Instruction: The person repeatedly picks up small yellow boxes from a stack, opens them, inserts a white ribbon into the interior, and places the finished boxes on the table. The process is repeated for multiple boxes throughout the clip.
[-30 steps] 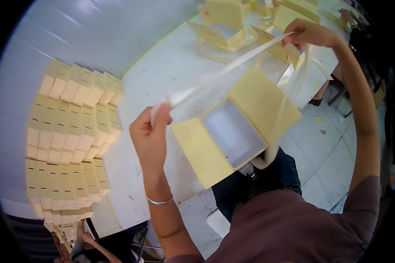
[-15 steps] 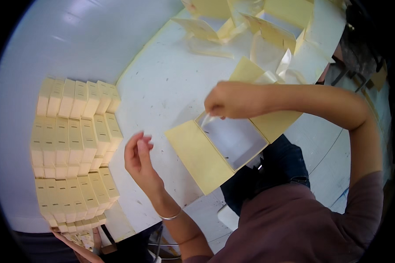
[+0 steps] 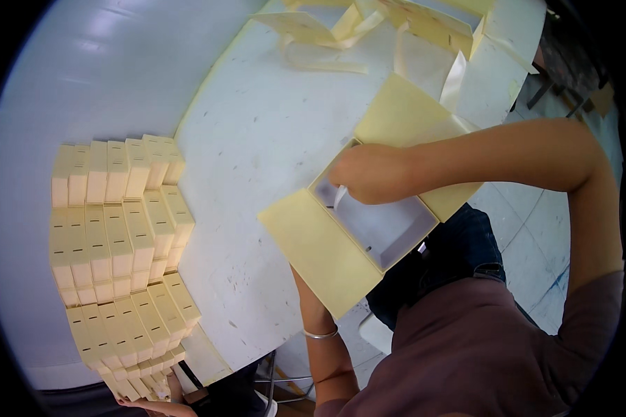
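Note:
A pale yellow gift box point(image 3: 444, 208) lies open at the table's near edge, its flaps spread out and its inside white. Over the box's far left corner, my right hand point(image 3: 372, 174) has its fingers closed on a narrow white ribbon point(image 3: 339, 197). The ribbon's end hangs into the box beside its left wall. My left hand point(image 3: 305, 285) reaches beneath the left flap point(image 3: 320, 250). That flap hides its fingers, and only the wrist side with a bracelet shows.
Stacked pale yellow boxes point(image 3: 118, 240) fill the left side in several rows. More open boxes point(image 3: 313, 28) with loose ribbons stand at the far edge of the white table point(image 3: 250, 139). Another person's hand point(image 3: 149, 405) is by the stack at the lower left.
My left hand has gone from beside the box, fingers apart, to under its left flap. My right hand has lowered toward the box's inside with the ribbon.

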Demonstrator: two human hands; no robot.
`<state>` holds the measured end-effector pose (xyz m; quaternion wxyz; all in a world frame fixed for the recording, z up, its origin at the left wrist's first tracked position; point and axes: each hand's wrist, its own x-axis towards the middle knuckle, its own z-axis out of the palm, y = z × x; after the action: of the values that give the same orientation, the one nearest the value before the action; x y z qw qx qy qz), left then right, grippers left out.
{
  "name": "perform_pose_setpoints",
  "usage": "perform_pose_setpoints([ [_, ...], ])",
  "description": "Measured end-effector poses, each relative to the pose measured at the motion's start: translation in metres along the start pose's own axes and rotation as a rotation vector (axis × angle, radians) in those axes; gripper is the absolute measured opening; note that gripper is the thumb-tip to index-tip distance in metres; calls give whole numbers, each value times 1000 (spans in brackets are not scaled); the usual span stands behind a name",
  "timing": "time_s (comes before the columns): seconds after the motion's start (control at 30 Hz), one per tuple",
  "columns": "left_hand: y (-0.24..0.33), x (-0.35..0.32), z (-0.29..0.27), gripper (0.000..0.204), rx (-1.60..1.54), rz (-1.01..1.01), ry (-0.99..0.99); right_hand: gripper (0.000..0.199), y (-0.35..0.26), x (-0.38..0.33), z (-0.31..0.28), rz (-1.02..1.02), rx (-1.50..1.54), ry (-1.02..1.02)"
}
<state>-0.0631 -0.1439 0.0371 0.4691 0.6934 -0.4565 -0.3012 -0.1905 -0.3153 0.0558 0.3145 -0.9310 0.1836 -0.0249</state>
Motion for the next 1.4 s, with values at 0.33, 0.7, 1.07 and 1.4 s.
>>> perform_pose_setpoints([
  [0.33, 1, -6, 7, 20, 17, 23, -34, 14, -7, 3, -6, -36, -158, -50],
  [0.7, 0, 3, 14, 16, 97, 36, -48, 12, -6, 4, -4, -1, -168, -115],
  [1.07, 12, 38, 38, 13, 300, 74, -109, 18, -3, 35, 10, 137, -62, -373],
  [1.4, -37, 31, -58, 10, 421, -33, 205, 12, -18, -1, -52, 55, -442, -261],
])
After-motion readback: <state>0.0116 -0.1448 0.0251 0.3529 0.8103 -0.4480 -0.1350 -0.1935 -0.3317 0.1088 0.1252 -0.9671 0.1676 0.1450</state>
